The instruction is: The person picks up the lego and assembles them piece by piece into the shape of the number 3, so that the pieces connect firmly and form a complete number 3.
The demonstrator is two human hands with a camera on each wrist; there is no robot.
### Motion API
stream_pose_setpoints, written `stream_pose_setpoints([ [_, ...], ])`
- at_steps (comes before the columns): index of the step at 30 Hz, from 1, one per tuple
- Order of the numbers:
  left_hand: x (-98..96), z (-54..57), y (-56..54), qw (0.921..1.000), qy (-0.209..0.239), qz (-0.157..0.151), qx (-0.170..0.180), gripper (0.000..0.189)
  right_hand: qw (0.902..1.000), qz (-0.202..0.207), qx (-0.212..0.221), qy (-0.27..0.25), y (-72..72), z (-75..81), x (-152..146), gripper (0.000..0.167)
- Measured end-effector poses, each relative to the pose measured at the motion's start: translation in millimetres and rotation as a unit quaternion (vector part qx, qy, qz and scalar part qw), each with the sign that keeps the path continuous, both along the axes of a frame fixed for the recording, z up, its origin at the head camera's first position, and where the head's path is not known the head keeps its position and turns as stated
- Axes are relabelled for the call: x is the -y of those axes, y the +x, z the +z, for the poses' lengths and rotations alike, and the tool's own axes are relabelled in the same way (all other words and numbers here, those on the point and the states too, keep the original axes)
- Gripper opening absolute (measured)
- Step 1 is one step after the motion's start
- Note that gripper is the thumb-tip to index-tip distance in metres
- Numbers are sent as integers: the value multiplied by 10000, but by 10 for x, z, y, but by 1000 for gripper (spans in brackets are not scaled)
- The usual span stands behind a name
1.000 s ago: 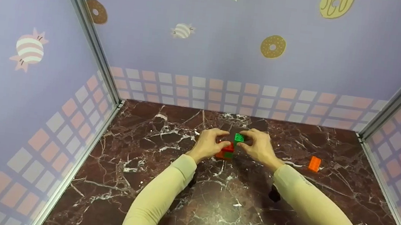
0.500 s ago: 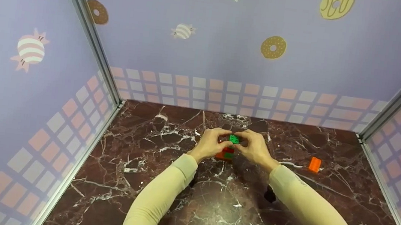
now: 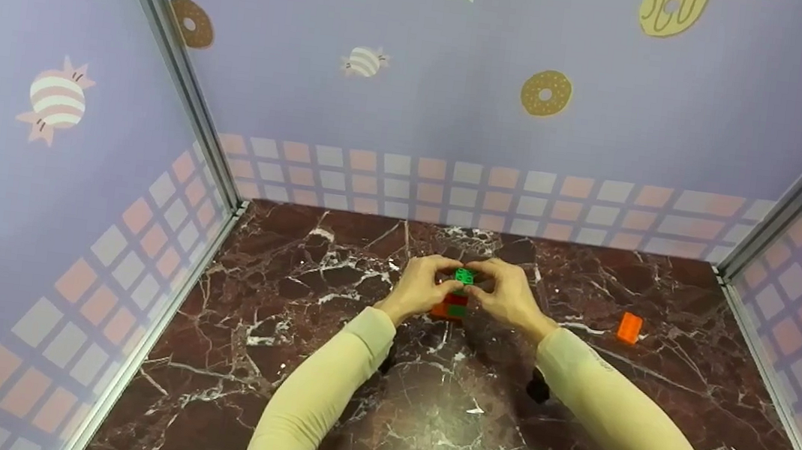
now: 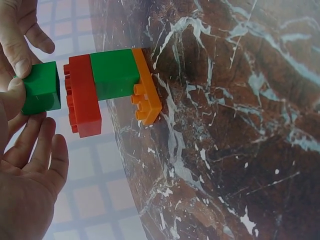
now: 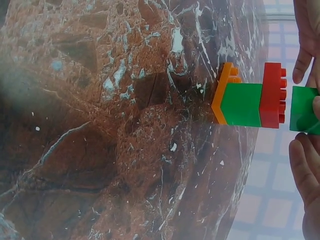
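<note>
A green toy building brick is held up between both hands over a small stack. My left hand grips it from the left with thumb and fingers. From the other side my right hand pinches the same brick. Below it is the stack: a red brick with its studs toward the held brick, another green brick under that, and a flat orange brick at the base. In both wrist views a narrow gap shows between held brick and red studs. The hands partly cover the stack in the head view.
A loose orange brick lies on the dark marbled table to the right. Patterned panels enclose the back and both sides. A black device shows under the right sleeve.
My right hand has carried the green brick left until it is over the stack, and my left fingers have come onto it as well. The stack and the loose orange brick stay put.
</note>
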State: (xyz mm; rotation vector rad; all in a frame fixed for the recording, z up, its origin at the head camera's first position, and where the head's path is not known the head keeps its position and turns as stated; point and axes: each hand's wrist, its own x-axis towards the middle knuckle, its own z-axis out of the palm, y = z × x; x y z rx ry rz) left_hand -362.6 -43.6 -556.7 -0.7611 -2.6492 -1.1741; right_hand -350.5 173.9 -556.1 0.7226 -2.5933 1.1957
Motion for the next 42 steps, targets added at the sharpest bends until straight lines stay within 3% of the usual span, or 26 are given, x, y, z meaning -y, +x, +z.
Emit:
stream_pose_setpoints([
  [8,-19,-44,4,9994,83,62,321,36,9999,-30,103,47,4,-41,-20,37],
  [14,-16,-54,2,9993,47,100,368,36,9999,-38,129,57,1,-62,-8,36],
  [26,-2,-63,1,9964,375,122,755,32,9996,-116,-36,264,10,-47,49,34],
  [35,-13,-110,-41,9907,630,244,1184,31,9992,-152,373,44,-17,-80,19,34],
  [42,7,-145,-61,9864,889,318,1347,33,9992,-188,8,363,-8,-87,39,33],
])
